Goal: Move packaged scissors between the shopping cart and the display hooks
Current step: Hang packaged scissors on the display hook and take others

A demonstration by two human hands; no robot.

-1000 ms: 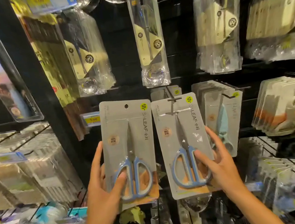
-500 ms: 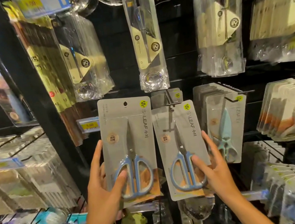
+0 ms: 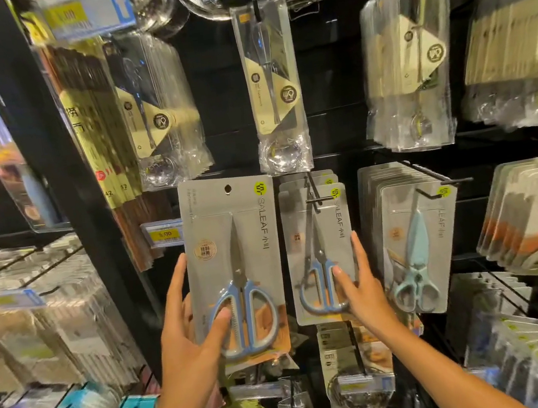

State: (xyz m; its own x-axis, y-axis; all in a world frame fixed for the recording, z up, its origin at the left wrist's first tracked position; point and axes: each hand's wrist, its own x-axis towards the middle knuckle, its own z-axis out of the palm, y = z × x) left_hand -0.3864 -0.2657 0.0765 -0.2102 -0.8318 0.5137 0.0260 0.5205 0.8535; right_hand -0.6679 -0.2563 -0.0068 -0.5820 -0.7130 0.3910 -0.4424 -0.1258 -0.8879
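My left hand [image 3: 189, 332] grips a grey card pack of blue-handled scissors [image 3: 234, 264] by its lower left, holding it upright in front of the display, off any hook. My right hand [image 3: 358, 286] holds the lower right of a second, matching scissors pack [image 3: 319, 252], which now hangs threaded on a black display hook [image 3: 315, 197] in front of two more like it. The shopping cart is out of view.
A stack of teal-handled scissors packs [image 3: 412, 252] hangs on the hook to the right. Packaged spoons [image 3: 273, 85] hang above. A yellow price tag [image 3: 163, 234] sits left of my pack. Crowded hooks of packaged goods fill both sides and below.
My right hand has pushed its scissors pack back along the hook toward the rack. The left hand's pack has stayed about where it was.
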